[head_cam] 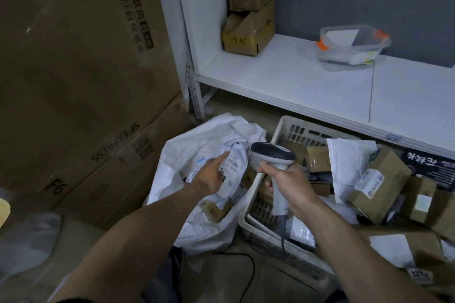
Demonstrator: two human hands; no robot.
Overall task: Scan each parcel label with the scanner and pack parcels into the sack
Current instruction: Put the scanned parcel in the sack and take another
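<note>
- Far left, the stacked large brown cardboard cartons (73, 69) wall in that side, so your working room lies to the right of them.
- The crumpled white woven sack (197, 226) sits on the floor just right of the cartons, its mouth open towards you and touching the basket's left wall.
- Your left hand (209, 177) reaches into that mouth, fingers straight and lying on the flat white plastic mailer parcel (235, 170). The thumb is hidden, so I cannot tell if it pinches.
- That parcel lies label up inside the sack. Its long axis runs away from you, leaning slightly right.
- The grey handheld scanner with a dark head (273, 155) stands upright between sack and basket, nose pointing left at the parcel's label.
- Your right hand (290, 187) is wrapped firmly around the scanner's handle, above the basket's near left corner.
- The white slotted plastic basket (283, 125) holds the unpacked parcels, among them a brown cardboard box with a white label (379, 179).
- They all lie to your right. The right hand is nearer but occupied, so the left hand probably has to cross in front of the scanner to fetch one.
</note>
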